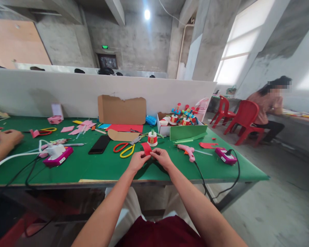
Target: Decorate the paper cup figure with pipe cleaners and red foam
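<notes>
A big green table (92,169) stands in a gray room, with a white board (74,89) along its back. The person's left hand (137,162) and right hand (161,158) meet over it, near the front edge, both pinching one red paper strip (146,148) with thumb and fingers. The strip curves, just in front of a little red-and-white cup (152,140) with green curly arms. The step in hand looks like bending the strip — the next move seems to call for a soft, even pinch, so it does not crease. Just one cup stands alone; one white box (163,130) has more cup toys, too bunched up to count. I count one black phone (99,144), one pink glue gun (187,151) and two purple power blocks (58,157) — one on each side of the hands.
</notes>
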The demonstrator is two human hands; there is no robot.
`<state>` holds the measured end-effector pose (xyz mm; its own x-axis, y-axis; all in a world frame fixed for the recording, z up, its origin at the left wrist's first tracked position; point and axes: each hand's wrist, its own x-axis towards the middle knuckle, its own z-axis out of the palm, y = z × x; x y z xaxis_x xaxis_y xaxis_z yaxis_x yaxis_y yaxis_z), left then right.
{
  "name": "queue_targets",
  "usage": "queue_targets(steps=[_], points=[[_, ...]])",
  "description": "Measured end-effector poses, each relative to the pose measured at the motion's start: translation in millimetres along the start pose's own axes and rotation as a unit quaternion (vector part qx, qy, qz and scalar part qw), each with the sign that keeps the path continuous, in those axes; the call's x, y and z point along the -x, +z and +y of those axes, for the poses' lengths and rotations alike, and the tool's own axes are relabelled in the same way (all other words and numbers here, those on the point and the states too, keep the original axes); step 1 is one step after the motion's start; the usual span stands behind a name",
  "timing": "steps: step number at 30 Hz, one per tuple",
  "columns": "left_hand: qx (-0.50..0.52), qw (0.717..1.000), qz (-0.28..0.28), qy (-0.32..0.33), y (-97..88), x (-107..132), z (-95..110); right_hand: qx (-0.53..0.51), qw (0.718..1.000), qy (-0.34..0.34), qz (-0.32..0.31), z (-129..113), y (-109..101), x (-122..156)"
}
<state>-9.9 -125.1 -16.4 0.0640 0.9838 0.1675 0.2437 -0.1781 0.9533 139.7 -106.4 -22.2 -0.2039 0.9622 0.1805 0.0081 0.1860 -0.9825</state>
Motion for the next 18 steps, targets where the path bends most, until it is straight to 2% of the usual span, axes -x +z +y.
queue_targets(steps=[6, 11, 18], points=[[-0.001, 1.000, 0.012, 0.012, 1.5, -2.2, -7.4, 0.009, 0.999, -0.010, 0.030, 1.1, -1.4, -0.6], [0.010, 1.000, 0.025, 0.006, 1.4, -2.4, -7.2, -0.002, 1.000, 0.000, 0.030, -0.4, -1.5, 0.1], [-0.004, 1.000, 0.017, 0.013, -0.3, -1.7, -6.0, -0.021, 0.999, 0.007, -0.050, -1.0, 0.0, 0.4]])
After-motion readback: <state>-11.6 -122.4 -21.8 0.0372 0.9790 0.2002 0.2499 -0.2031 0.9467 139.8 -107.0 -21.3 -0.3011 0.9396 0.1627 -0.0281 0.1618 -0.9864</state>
